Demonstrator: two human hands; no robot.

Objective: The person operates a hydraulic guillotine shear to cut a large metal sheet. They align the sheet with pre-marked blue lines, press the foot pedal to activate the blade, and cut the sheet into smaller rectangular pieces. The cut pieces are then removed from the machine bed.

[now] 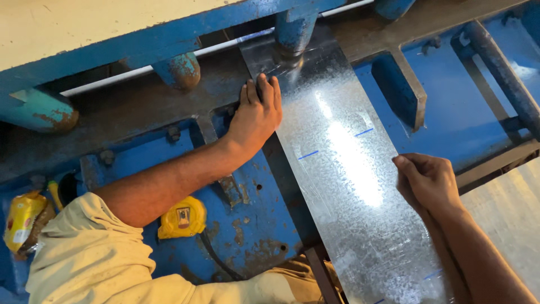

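Observation:
A long shiny galvanized metal strip [343, 169] lies on the blue machine bed [253, 219], its far end under the machine's hold-down feet [293, 34]. Short blue marks are drawn across the strip. My left hand [256, 115] lies flat with fingers together on the strip's left edge near the far end. My right hand [427, 180] pinches the strip's right edge with curled fingers, about halfway along.
A yellow tape measure [183, 217] rests on the bed under my left forearm. A yellow packet [21, 219] lies at the far left. Blue support arms and a round bar [500, 73] stand to the right. A pale sheet [506, 208] lies at the lower right.

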